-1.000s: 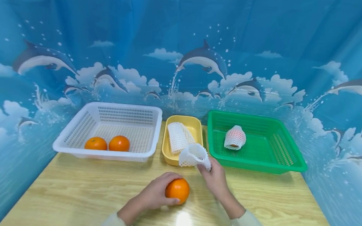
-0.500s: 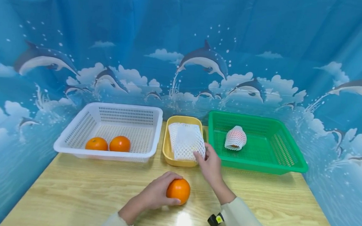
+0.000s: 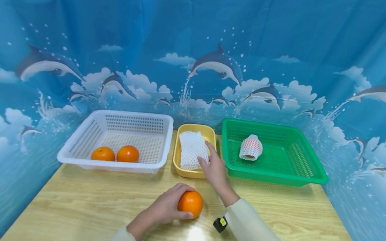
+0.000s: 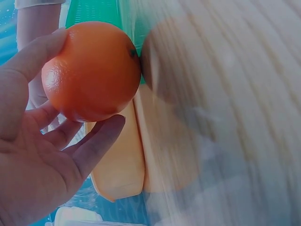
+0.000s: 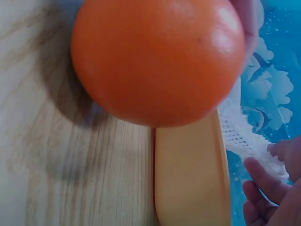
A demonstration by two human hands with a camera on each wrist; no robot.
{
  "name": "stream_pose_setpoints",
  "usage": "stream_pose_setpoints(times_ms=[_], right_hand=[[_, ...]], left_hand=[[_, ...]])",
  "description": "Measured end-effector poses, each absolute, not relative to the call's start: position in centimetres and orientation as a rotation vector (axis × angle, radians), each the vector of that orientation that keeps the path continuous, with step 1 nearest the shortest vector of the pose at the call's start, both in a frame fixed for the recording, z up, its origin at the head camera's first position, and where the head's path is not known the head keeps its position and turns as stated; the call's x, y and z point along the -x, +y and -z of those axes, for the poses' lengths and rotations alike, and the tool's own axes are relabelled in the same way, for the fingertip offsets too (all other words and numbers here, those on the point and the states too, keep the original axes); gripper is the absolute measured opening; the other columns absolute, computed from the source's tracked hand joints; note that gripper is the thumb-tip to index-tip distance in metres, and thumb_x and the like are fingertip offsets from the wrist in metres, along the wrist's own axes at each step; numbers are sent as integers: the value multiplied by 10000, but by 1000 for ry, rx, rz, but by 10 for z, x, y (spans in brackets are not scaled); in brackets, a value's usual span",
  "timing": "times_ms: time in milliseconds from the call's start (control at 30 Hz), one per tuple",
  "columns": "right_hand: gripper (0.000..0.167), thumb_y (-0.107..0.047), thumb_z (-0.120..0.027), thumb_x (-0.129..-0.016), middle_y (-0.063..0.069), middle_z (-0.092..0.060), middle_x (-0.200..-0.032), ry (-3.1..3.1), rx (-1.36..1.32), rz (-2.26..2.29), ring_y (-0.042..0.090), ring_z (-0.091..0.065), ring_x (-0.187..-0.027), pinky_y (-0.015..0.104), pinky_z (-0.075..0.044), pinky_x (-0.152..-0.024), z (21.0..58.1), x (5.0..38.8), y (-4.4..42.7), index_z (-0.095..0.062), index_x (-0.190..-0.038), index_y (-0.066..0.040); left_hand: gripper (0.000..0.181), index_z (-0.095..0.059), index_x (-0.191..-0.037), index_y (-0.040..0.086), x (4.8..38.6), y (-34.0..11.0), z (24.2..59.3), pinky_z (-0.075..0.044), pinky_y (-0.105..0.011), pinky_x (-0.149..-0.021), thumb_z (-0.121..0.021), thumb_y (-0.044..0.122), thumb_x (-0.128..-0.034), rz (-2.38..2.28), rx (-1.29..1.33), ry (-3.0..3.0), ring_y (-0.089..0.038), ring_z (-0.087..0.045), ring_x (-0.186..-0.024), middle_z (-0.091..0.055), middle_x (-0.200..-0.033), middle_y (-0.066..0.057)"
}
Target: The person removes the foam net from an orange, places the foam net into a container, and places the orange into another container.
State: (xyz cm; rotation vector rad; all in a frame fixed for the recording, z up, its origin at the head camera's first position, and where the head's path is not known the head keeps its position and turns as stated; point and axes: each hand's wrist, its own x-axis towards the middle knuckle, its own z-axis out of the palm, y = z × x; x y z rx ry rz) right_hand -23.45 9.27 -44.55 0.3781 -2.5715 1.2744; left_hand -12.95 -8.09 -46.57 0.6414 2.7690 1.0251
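1) Left hand (image 3: pixel 165 206): fingers grasp an orange (image 3: pixel 191 204) midway between the surface's (image 3: pixel 91 210) side edges
2) Right hand (image 3: pixel 215 170): fingers at a net (image 3: pixel 191 150) in the far-edge tray (image 3: pixel 189 174); cannot tell if gripping

head: high, forward-down | wrists: low, close, rolled sideways | shared: orange (image 3: pixel 190 204), yellow tray (image 3: pixel 189 173)

Looking ahead, white basket (image 3: pixel 138 119) with two oranges (image 3: pixel 128 153) at eleven o'clock; green basket (image 3: pixel 278 155) at one; dolphin-print curtain (image 3: pixel 172 23) at twelve.
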Motion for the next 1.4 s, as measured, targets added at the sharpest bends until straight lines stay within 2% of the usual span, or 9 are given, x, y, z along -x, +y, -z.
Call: stream_pose_setpoints(times_ms=[133, 233, 367, 500, 733, 900, 1033, 1200, 1400], right_hand=[[534, -192, -662, -931, 16, -558, -633, -2623, -434, -1165, 115, -477, -554, 239, -413, -463, 449, 239, 87, -474, -1427, -130], [484, -194, -656, -930, 48, -582, -675, -2663, -449, -1102, 169, -517, -615, 301, -459, -528, 451, 242, 84, -527, -1384, -88], [436, -241, -631, -940, 139, -704, -948, -2762, -458, -984, 287, -649, -867, 425, -547, -779, 452, 244, 81, -579, -1331, -54], [436, -280, -596, -957, 175, -633, -1229, -2862, -484, -851, 345, -576, -1135, 468, -460, -996, 451, 243, 79, -586, -1320, -38], [398, -244, -584, -959, 189, -549, -1278, -2896, -476, -729, 355, -481, -1195, 509, -415, -999, 451, 243, 77, -613, -1267, 7], [403, -149, -667, -892, 162, -586, -1177, -2820, -488, -703, 340, -507, -1114, 482, -442, -920, 453, 246, 76, -597, -1272, -35], [430, -131, -722, -850, 136, -587, -1185, -2735, -529, -679, 325, -509, -1116, 457, -449, -902, 452, 248, 76, -590, -1257, -81], [345, -252, -760, -847, 128, -578, -1244, -2724, -624, -584, 318, -490, -1175, 473, -447, -943, 448, 250, 75, -686, -1155, -116], [477, -414, -724, -861, 135, -551, -1337, -2922, -620, -460, 318, -444, -1269, 504, -402, -1025, 445, 254, 72, -666, -1228, -116]], left_hand=[[641, -526, -1293, 183, 129, -81, 466, -500, -443, -930, -814, 395, -761, -1030, -657, 2785, -176, -551, -1108, -534, -1272, 13], [634, -531, -1284, 170, 128, -81, 466, -503, -446, -924, -817, 385, -760, -1037, -676, 2798, -183, -554, -1101, -538, -1263, 4], [630, -531, -1282, 167, 127, -81, 466, -504, -451, -922, -816, 384, -764, -1036, -680, 2803, -186, -553, -1100, -537, -1260, 3], [630, -531, -1283, 164, 127, -81, 466, -506, -455, -922, -816, 382, -765, -1040, -673, 2796, -189, -556, -1100, -536, -1262, 1], [642, -532, -1281, 180, 130, -81, 467, -505, -451, -932, -814, 413, -754, -1039, -643, 2777, -182, -556, -1109, -533, -1275, 6], [639, -529, -1280, 181, 131, -81, 468, -500, -450, -938, -813, 412, -756, -1043, -635, 2770, -182, -553, -1114, -529, -1278, 6], [643, -526, -1284, 183, 131, -81, 468, -497, -450, -943, -812, 415, -757, -1037, -632, 2770, -182, -551, -1118, -527, -1281, 9], [653, -526, -1288, 180, 131, -81, 468, -493, -460, -952, -812, 421, -754, -1035, -620, 2767, -192, -552, -1124, -525, -1287, 6], [651, -528, -1283, 176, 132, -81, 467, -489, -456, -956, -812, 427, -754, -1030, -615, 2762, -189, -549, -1122, -521, -1285, 4]])
